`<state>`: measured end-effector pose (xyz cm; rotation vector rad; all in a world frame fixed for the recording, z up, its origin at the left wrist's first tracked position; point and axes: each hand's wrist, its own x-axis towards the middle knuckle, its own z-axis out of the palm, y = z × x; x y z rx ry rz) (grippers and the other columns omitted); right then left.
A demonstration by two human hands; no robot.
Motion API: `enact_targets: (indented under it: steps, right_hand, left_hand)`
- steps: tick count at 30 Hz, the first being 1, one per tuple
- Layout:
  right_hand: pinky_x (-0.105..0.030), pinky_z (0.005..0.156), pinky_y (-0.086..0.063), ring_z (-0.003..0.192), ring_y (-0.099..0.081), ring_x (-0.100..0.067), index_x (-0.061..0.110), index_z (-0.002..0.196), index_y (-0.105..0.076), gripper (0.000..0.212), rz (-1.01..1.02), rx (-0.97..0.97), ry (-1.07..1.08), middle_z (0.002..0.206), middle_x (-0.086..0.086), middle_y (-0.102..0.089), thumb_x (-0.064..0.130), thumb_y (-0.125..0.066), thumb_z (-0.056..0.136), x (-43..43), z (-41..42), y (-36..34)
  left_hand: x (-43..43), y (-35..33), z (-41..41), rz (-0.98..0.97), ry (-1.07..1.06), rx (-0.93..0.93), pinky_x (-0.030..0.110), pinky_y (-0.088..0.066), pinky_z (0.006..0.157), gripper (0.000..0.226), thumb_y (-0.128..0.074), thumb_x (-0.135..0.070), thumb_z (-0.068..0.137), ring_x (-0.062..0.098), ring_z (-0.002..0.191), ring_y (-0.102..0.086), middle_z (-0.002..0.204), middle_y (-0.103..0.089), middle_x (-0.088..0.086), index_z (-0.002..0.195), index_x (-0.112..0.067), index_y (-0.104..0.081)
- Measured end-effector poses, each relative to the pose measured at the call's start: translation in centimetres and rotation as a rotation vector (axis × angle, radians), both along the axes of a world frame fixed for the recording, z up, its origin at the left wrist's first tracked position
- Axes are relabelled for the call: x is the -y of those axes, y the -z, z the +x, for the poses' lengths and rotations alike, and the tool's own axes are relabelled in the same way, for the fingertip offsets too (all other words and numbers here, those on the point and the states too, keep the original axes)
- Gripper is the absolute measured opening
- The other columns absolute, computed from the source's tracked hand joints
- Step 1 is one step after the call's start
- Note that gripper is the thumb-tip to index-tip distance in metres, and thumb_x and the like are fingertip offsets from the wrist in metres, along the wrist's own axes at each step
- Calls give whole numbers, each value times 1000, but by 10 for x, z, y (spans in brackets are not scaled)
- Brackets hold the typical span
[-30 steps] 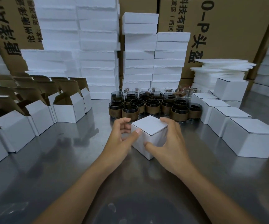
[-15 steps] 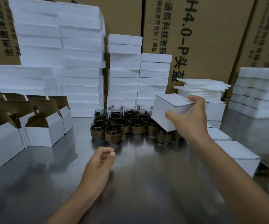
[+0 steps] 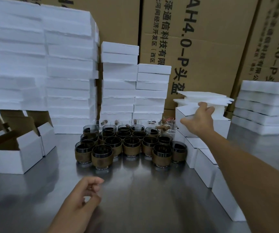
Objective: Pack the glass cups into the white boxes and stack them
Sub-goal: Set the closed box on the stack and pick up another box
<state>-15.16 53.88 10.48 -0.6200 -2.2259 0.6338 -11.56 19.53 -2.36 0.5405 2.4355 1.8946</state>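
Right hand point(image 3: 198, 119) gripping white box point(image 3: 183, 114), left hand point(image 3: 83, 199) loosely curled over table point(image 3: 143, 190)

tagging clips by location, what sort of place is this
Likely a packing station in a warehouse or small factory: big printed cartons behind, stacked foam slabs, and many glass cups and white boxes on a steel table.
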Motion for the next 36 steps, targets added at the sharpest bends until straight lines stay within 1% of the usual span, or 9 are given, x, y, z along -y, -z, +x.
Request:
enact_targets:
  steps: [7, 10, 13, 17, 20, 24, 28, 31, 36]
  right_hand:
    - [-45, 104, -35, 116, -41, -43, -3, 134, -30, 73, 189, 77, 122, 133, -28, -29, 27, -71, 81, -6, -11, 19]
    - [-48, 111, -17, 129, -31, -39, 0, 136, -30, 73, 227, 105, 198, 137, -25, -32, 33, -67, 83, -9, -11, 24]
    - [-53, 113, -3, 141, -14, -33, 1, 139, -27, 71, 232, 138, 229, 147, -22, -26, 37, -60, 88, -11, -11, 27]
    - [-54, 113, 0, 145, -1, -29, 0, 142, -25, 73, 181, 146, 256, 152, -20, -20, 46, -52, 92, -12, -8, 32]
    - [-56, 113, -3, 145, 1, -30, 1, 141, -31, 72, 152, 159, 275, 152, -18, -24, 49, -51, 91, -15, -3, 30]
    - [-58, 112, -1, 145, 10, -29, 5, 145, -26, 70, 190, 262, 271, 158, -12, -6, 50, -43, 94, -9, 6, 27]
    - [-55, 114, -5, 146, 7, -28, 10, 148, -18, 69, 208, 160, 86, 159, -11, -1, 44, -45, 95, 29, 11, 20]
    - [-48, 117, -14, 146, -5, -23, 15, 148, -22, 67, 218, 73, -216, 159, -8, -7, 38, -53, 93, 80, 23, 22]
    - [-45, 116, -18, 144, -12, -12, 28, 145, -28, 64, 101, 144, -566, 157, 6, -14, 37, -58, 90, 164, 62, 73]
  left_hand:
    - [0, 1, -1, -13, -10, -18, 34, -40, 80, 28, -57, 9, 83, 18, 75, -57, 84, -58, 5, 90, -18, -63]
    - [0, 2, 0, -3, -25, -28, 35, -41, 84, 29, -58, 10, 82, 14, 73, -58, 85, -58, 5, 89, -19, -63]
    - [0, 3, -1, 9, -16, -30, 32, -40, 77, 31, -58, 11, 82, 8, 67, -57, 85, -58, 6, 88, -19, -63]
    - [0, 5, -3, 0, -12, -33, 29, -41, 74, 31, -57, 10, 82, 13, 73, -57, 86, -58, 6, 88, -20, -63]
    - [0, 5, -3, 6, 6, -47, 20, -40, 68, 30, -57, 9, 83, 4, 68, -55, 86, -57, 6, 89, -20, -62]
    - [0, 5, -3, 13, 20, -76, 10, -39, 61, 28, -56, 7, 85, -1, 67, -53, 86, -56, 3, 90, -20, -61]
    - [-1, 4, -2, 41, 15, -77, 8, -38, 59, 27, -55, 4, 86, -1, 69, -52, 87, -56, 1, 91, -22, -61]
    - [-2, 3, 0, 64, 8, -57, 8, -39, 59, 25, -53, 1, 88, 6, 76, -51, 90, -55, 0, 92, -23, -60]
    - [-2, -3, 6, 92, -50, -47, 15, -41, 60, 24, -50, -3, 90, 7, 70, -47, 82, -53, -5, 89, -25, -60]
